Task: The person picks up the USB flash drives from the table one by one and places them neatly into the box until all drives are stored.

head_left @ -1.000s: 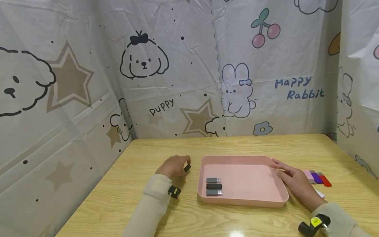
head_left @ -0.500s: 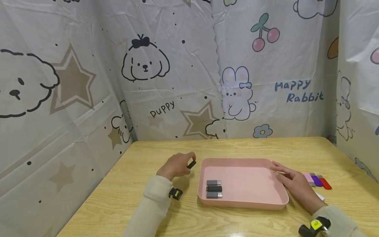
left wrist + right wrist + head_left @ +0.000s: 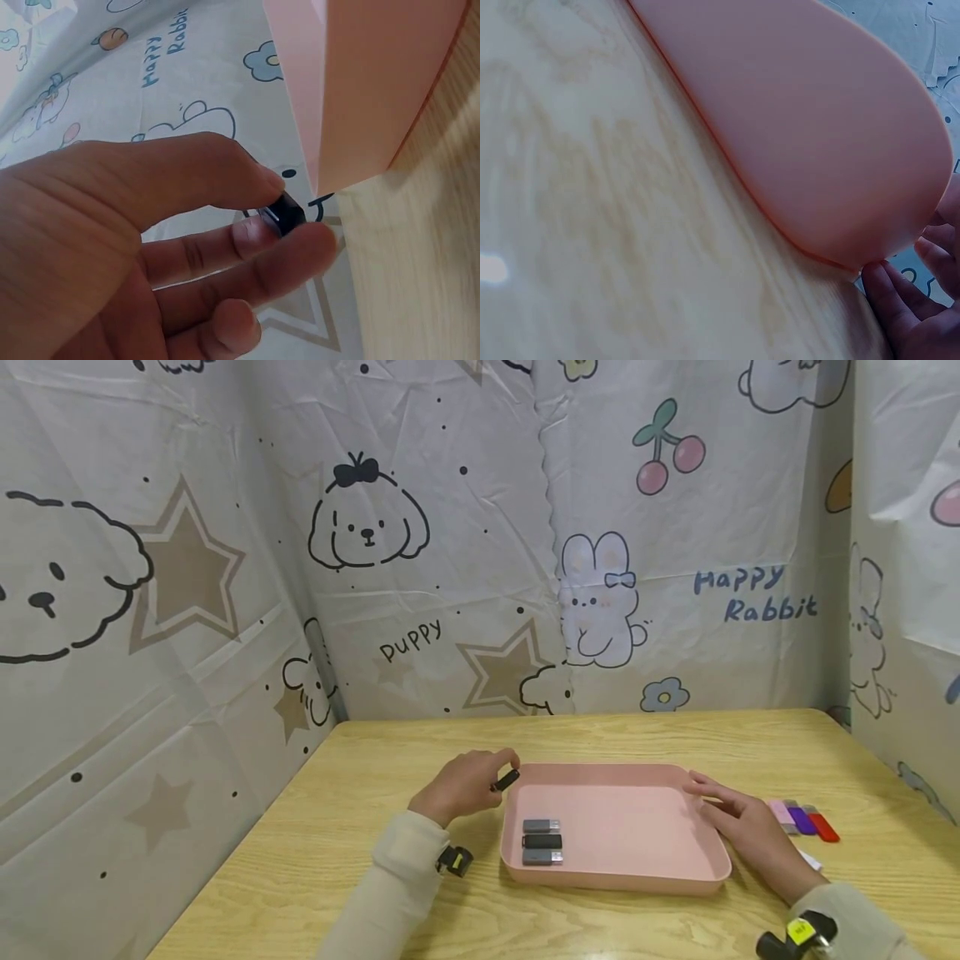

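My left hand (image 3: 467, 783) pinches a black USB flash drive (image 3: 506, 780) between thumb and fingers. In the head view it is at the left rim of a pink tray (image 3: 615, 883); the left wrist view shows the drive (image 3: 282, 215) just beside the tray wall (image 3: 375, 97). Inside the tray, at its left, lie a grey USB drive (image 3: 537, 826), a black one (image 3: 542, 842) and another grey one (image 3: 538, 857) in a column. My right hand (image 3: 750, 827) rests on the tray's right rim with fingers extended, and its fingertips (image 3: 881, 281) touch the wall in the right wrist view.
Right of the tray lie a pink USB drive (image 3: 782, 817), a purple one (image 3: 802, 820) and a red one (image 3: 824, 824). A white piece (image 3: 812, 860) shows partly behind the right hand. A printed curtain (image 3: 450, 527) encloses the wooden table (image 3: 315, 827).
My left hand has carried the black USB drive rightward, from the table left of the tray to its left rim. My right hand has stayed on the right rim.
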### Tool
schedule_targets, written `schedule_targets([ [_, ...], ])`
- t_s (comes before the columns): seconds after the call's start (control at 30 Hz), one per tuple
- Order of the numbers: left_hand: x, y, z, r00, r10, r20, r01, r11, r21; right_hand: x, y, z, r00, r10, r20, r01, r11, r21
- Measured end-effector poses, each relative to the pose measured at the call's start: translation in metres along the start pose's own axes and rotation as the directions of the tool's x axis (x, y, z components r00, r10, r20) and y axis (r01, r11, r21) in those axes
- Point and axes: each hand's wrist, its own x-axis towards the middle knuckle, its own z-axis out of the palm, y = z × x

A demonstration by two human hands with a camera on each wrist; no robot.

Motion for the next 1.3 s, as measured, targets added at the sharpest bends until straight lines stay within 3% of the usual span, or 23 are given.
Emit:
schedule_targets([
  [0.47, 0.008, 0.011, 0.011, 0.997, 0.077, -0.023, -0.076, 0.997, 0.015, 0.001, 0.001, 0.0, 1.0, -0.021, -0.016, 0.02, 1.0, -0.012],
  [1.07, 0.012, 0.016, 0.025, 0.994, 0.104, -0.038, -0.103, 0.994, 0.034, 0.002, 0.003, 0.0, 1.0, -0.016, -0.014, 0.015, 1.0, -0.017],
  [1.3, 0.015, 0.017, 0.025, 0.995, 0.097, -0.012, -0.097, 0.995, 0.014, 0.002, 0.002, -0.001, 1.0, -0.012, -0.012, 0.012, 1.0, -0.015],
])
